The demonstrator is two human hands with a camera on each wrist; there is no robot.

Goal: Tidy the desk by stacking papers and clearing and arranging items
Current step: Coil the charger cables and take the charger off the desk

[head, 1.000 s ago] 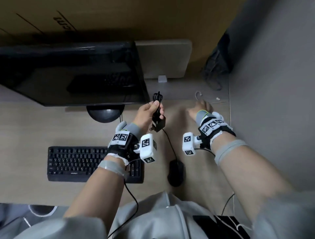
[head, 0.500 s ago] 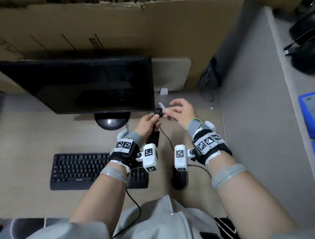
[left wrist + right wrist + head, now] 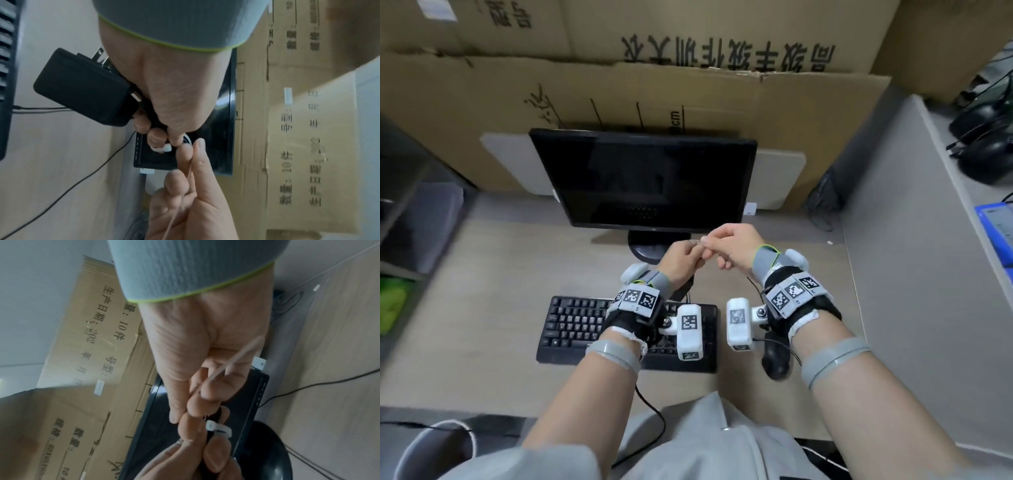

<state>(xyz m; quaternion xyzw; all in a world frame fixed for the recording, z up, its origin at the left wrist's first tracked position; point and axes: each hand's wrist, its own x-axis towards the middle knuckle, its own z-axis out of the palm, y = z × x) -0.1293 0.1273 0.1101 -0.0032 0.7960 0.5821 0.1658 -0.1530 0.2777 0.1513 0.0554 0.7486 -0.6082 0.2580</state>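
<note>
Head view first: we see a pale wood desk (image 3: 482, 308) with a black monitor (image 3: 643, 178) at its far side, a black keyboard (image 3: 575, 325) near us, and a black mouse (image 3: 775, 359) to the keyboard's right. Brown cardboard boxes (image 3: 654, 85) with printed writing stand behind the monitor, and a grey partition (image 3: 904, 240) closes the desk's right side. Our left hand (image 3: 681, 260) and right hand (image 3: 736, 246) meet above the desk just in front of the monitor stand, fingertips touching; what they pinch is too small to tell here.

Left wrist view: our left hand (image 3: 164, 91) curls round a black power adapter (image 3: 82, 91), prongs pointing back toward the wrist, with its bundled cord under the fingers. A white cable tie (image 3: 166, 148) loops round that bundle at the fingertips. Our right hand (image 3: 191, 203) pinches the thin tail of the tie just beside the loop. A black cord (image 3: 82, 180) trails over the desk (image 3: 51, 162) below.

Right wrist view: our right hand (image 3: 205, 353) has thumb and fingers pressed together on the tie's pale tail, which runs back across the palm. The cable tie (image 3: 218, 428) head sits against the left hand's fingertips (image 3: 185, 426). Beyond lie the monitor (image 3: 242, 418), the boxes (image 3: 82, 369) and the desk (image 3: 339, 353).
</note>
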